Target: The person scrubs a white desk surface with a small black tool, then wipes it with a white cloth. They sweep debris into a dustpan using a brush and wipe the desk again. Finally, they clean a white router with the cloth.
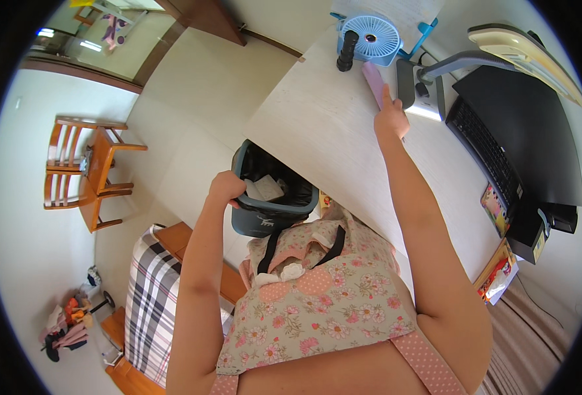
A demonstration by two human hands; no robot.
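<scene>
My left hand (228, 187) grips the rim of a blue-grey waste bin (258, 221), which is lined with a black bag and has crumpled white paper (269, 187) inside. The bin is held beside the edge of a pale desk (315, 128). Over the desk, my right hand (392, 118) has its fingers on one end of a flat purple object (373, 81), perhaps a cloth or case. The purple object's far end lies close to a black flashlight (347, 51) and a blue fan (371, 38); whether it touches the desk is unclear.
Right of my right hand stands a desk lamp (426, 98) with an arched arm. Beyond are a black keyboard (486, 148), a dark monitor (528, 133) and a small box of items (501, 276). Wooden chairs (93, 173) stand by the left wall, and a plaid-covered piece of furniture (152, 301) is at lower left.
</scene>
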